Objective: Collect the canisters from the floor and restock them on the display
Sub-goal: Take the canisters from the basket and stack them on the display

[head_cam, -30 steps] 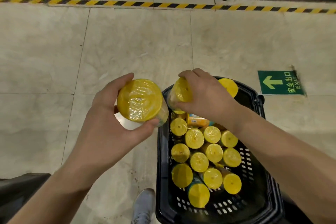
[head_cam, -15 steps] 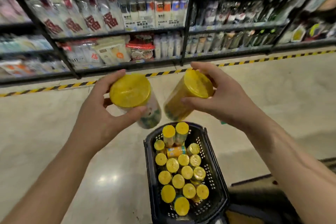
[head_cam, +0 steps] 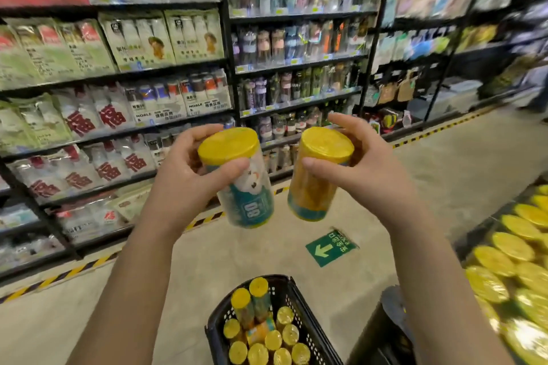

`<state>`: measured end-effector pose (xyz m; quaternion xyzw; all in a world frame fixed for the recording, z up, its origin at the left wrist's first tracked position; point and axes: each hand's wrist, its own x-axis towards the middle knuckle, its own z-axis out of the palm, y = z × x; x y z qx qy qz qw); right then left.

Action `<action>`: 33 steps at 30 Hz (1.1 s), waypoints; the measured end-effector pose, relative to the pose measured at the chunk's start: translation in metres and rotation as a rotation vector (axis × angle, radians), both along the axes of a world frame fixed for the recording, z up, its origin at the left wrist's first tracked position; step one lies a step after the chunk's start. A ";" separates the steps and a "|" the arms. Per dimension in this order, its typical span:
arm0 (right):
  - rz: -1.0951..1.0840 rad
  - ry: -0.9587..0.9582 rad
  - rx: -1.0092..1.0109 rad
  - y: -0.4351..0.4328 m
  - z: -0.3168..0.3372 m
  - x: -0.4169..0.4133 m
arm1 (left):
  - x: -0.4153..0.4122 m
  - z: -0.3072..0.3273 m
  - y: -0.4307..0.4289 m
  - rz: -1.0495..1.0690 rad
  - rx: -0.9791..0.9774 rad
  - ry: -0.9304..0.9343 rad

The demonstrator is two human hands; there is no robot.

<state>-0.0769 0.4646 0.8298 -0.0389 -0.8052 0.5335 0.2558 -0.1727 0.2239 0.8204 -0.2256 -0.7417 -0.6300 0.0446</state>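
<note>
- Left hand (head_cam: pixel 189 184) clamps the teal canister (head_cam: pixel 247 190), right hand (head_cam: pixel 366 175) clamps the orange canister (head_cam: pixel 315 181). Both are held in the air, lids toward the camera, long axes tilted down and away.
- Display (head_cam: pixel 510 249) of yellow lids lies low right, so the right hand is nearer and likely places first.
- Basket (head_cam: pixel 212 335) on the floor (head_cam: pixel 430 187) holds more canisters. Shelves (head_cam: pixel 118 74) stand opposite.

Canisters (head_cam: pixel 264 332) in basket (head_cam: pixel 308 326), display (head_cam: pixel 510 272) right.
</note>
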 end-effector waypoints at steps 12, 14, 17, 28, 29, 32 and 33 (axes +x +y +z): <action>-0.503 0.071 -0.098 -0.010 0.023 0.126 | 0.041 0.029 0.046 -0.365 0.062 -0.026; -0.613 0.085 -0.085 -0.016 0.018 0.148 | 0.047 0.032 0.053 -0.424 0.066 -0.020; -0.737 0.094 -0.095 -0.025 0.013 0.184 | 0.060 0.024 0.065 -0.516 0.075 -0.028; -1.028 0.068 -0.055 -0.012 0.013 0.317 | 0.155 0.018 0.141 -0.785 0.010 -0.047; -1.040 0.068 -0.054 -0.007 0.012 0.328 | 0.165 0.017 0.150 -0.804 0.002 -0.045; -1.048 0.060 -0.063 0.014 0.011 0.364 | 0.199 0.012 0.179 -0.847 -0.010 -0.035; -1.047 0.059 -0.061 0.022 0.010 0.375 | 0.211 0.011 0.189 -0.852 -0.009 -0.038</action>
